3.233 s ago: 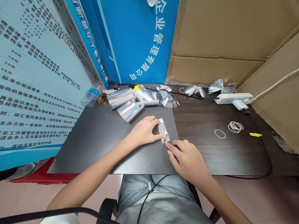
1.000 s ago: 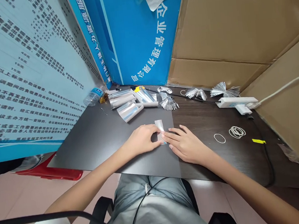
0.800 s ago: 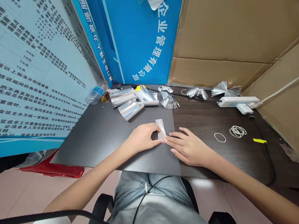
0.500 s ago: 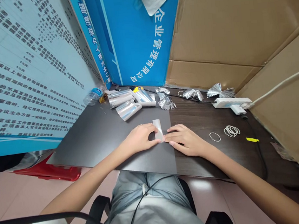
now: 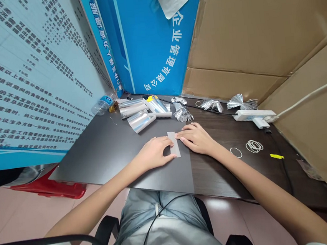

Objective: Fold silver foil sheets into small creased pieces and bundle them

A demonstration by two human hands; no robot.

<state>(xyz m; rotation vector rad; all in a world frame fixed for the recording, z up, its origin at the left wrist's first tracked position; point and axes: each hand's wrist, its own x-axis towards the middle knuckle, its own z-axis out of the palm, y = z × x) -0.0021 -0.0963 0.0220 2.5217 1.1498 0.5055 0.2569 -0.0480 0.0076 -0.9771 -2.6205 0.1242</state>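
Note:
A small silvery-grey rectangular strip (image 5: 174,148) lies flat on the dark grey board, long side pointing away from me. My left hand (image 5: 155,152) rests at its left side, thumb and fingertips apart and touching the strip's left edge and lower part. Fingers stretched out, my right hand (image 5: 197,138) touches the strip's upper right edge with its fingertips. Neither hand is closed around anything. Beyond them lie curled silver foil sheets (image 5: 141,120) and a fanned bundle of thin silver strips (image 5: 182,113).
More silver strip bundles (image 5: 241,102) lie at the back right, near a white power strip (image 5: 254,114). White rubber bands (image 5: 254,146) and a yellow tape piece (image 5: 276,156) are on the right. A plastic bottle (image 5: 104,104) stands at the back left, and cardboard (image 5: 258,24) walls the right.
My right hand has moved away from me, from the strip's near end to its far end. The strip now lies flatter, while my left hand stays nearly in place.

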